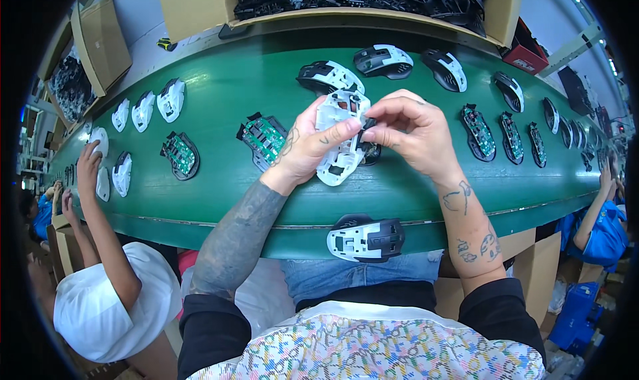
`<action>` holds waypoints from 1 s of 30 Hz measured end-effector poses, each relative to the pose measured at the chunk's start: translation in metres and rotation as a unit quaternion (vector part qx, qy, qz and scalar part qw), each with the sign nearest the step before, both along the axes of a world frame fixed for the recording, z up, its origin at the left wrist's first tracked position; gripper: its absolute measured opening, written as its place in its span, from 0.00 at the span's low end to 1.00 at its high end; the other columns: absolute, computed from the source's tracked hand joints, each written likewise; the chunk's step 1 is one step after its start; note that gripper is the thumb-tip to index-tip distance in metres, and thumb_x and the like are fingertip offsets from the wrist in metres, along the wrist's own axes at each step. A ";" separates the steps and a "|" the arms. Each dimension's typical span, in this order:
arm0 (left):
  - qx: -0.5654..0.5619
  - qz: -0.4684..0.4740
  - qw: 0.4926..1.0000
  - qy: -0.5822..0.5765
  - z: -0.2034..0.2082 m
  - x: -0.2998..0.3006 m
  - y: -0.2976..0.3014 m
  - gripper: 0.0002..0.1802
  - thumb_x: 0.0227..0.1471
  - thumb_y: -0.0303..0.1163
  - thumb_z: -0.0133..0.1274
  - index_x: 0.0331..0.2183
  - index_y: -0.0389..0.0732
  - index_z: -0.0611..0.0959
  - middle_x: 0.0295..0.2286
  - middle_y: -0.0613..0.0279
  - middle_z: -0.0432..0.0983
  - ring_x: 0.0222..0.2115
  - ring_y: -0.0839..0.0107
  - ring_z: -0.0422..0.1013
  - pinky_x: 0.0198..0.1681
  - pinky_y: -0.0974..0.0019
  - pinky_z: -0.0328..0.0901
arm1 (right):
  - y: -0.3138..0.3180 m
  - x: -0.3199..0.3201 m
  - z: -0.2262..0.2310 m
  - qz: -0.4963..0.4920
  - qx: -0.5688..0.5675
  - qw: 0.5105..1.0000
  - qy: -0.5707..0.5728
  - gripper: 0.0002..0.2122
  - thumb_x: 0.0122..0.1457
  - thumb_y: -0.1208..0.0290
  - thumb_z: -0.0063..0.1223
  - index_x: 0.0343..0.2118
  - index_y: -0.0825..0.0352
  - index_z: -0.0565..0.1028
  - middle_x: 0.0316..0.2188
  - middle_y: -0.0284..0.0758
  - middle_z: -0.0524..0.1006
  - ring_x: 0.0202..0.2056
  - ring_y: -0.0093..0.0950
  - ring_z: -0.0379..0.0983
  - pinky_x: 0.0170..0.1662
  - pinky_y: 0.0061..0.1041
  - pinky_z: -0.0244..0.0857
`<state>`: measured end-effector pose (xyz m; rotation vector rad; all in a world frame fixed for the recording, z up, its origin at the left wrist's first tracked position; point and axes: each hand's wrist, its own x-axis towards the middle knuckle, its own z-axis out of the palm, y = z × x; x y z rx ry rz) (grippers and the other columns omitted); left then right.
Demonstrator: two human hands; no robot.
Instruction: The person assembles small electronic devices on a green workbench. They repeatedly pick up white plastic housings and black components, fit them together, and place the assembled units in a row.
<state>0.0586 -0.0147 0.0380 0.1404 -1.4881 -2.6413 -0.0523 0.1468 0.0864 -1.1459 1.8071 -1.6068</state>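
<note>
My left hand [303, 143] grips a white mouse shell [334, 170] above the green belt, its hollow inner side turned up. At the shell's right edge, the thumb and fingers of my right hand [414, 132] pinch a small black plastic part [367, 128]; whether it sits in the shell or just touches it, I cannot tell. Left of the shell, a mouse base with a green circuit board [261, 139] lies partly behind my left hand. A black-and-white mouse top [366, 239] rests on the near ledge in front of me.
The green belt [219, 187] carries several black-and-white mouse tops [383, 61] and bases with circuit boards [478, 132]. White shells [170, 100] lie at the left. Behind the belt stands a carton [200, 10] of black parts. People [110, 293] work at both sides.
</note>
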 end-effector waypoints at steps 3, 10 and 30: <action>0.007 0.037 0.999 0.020 0.001 0.001 0.003 0.35 0.47 0.42 0.61 0.51 0.38 0.65 0.42 0.59 0.70 0.43 0.71 0.69 0.45 0.65 0.68 | -0.004 0.006 -0.006 -0.005 -0.023 0.999 -0.042 0.17 0.49 0.77 0.63 0.43 0.72 0.72 0.35 0.30 0.73 0.33 0.16 0.70 0.37 0.16 0.69; -0.229 0.178 0.957 0.032 -0.001 0.004 0.001 0.45 0.39 0.53 0.65 0.46 0.32 0.62 0.41 0.53 0.70 0.42 0.67 0.69 0.44 0.65 0.66 | -0.008 0.025 -0.009 0.075 -0.012 0.968 -0.238 0.20 0.60 0.74 0.51 0.54 0.73 0.64 0.46 0.35 0.71 0.43 0.21 0.70 0.44 0.21 0.68; 0.110 0.219 0.963 0.114 0.017 0.002 -0.029 0.20 0.54 0.34 0.49 0.48 0.41 0.66 0.41 0.52 0.71 0.45 0.54 0.70 0.48 0.54 0.68 | -0.096 -0.044 -0.001 0.003 0.319 0.873 0.369 0.30 0.43 0.58 0.61 0.49 0.70 0.71 0.43 0.49 0.75 0.45 0.43 0.72 0.49 0.34 0.65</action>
